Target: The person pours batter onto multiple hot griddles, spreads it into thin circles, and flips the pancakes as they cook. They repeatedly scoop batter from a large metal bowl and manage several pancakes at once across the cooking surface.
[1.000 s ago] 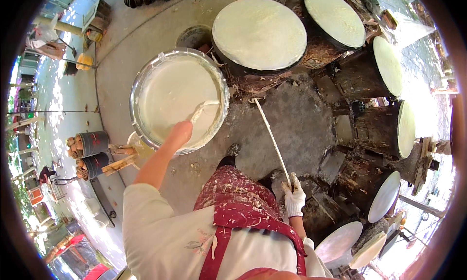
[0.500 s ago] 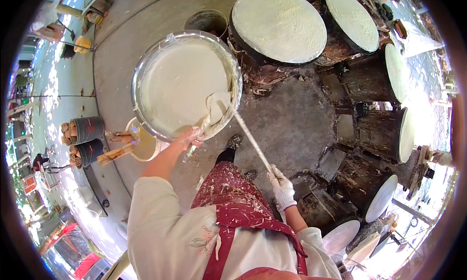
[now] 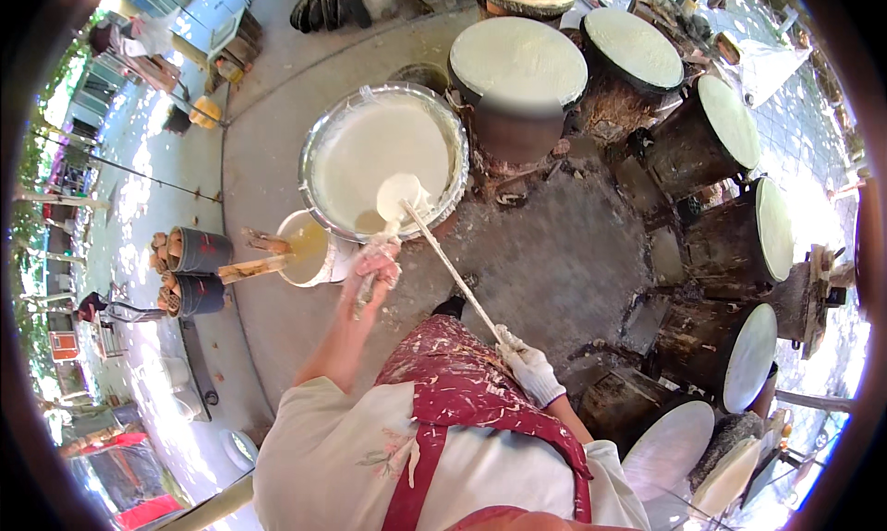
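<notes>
Bare left hand [image 3: 377,261] grasping a ladle [image 3: 392,225]; gloved right hand [image 3: 529,363] gripping a pale stick [image 3: 453,271].
The ladle's loaded bowl sits over the near side of the metal basin [image 3: 309,173], above white batter [image 3: 370,150]; the stick's far tip meets the bowl in view, contact uncertain. The ladle is probably bowl-heavy and its smeared handle slippery: grip the handle firmly, bowl level. The stick appears light and stiff: hold its near end. The batter looks thick but pourable. Beyond lies stained concrete floor [image 3: 564,245]; a white bucket [image 3: 338,259] stands left, and drum stoves [image 3: 725,245] carrying round griddles [image 3: 750,357] curve along the right.
</notes>
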Motion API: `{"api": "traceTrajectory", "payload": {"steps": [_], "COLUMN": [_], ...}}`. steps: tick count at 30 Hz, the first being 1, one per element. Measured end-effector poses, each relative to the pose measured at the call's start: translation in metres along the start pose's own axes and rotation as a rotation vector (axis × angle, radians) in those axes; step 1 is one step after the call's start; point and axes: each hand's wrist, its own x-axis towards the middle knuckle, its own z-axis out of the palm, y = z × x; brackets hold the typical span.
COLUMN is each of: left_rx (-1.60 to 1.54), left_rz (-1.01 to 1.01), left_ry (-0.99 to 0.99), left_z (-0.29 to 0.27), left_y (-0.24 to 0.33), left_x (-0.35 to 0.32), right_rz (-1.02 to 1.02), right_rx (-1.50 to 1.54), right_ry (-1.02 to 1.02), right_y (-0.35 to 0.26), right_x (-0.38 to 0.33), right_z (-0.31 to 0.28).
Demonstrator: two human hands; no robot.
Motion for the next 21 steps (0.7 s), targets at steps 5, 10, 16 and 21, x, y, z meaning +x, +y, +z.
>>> {"api": "traceTrajectory", "payload": {"steps": [5, 10, 16, 21], "left_rx": [0.217, 0.673, 1.191, 1.317], "left_rz": [-0.055, 0.316, 0.494, 0.206], "left_ry": [-0.350, -0.085, 0.215, -0.075], "left_z": [0.141, 0.170, 0.187, 0.210], "left_y": [0.038, 0.096, 0.092, 0.020], "left_x": [-0.046, 0.017, 0.097, 0.126], "right_rz": [-0.327, -0.312, -0.142, -0.177], "right_rx": [0.269, 0.679, 0.540, 0.645], "right_ry": [0.164, 0.471, 0.703, 0.842], "right_y": [0.005, -0.010, -0.015, 0.034], "right_x": [-0.011, 0.018, 0.028, 0.007], "right_z": [-0.008, -0.024, -0.067, -0.097]}}
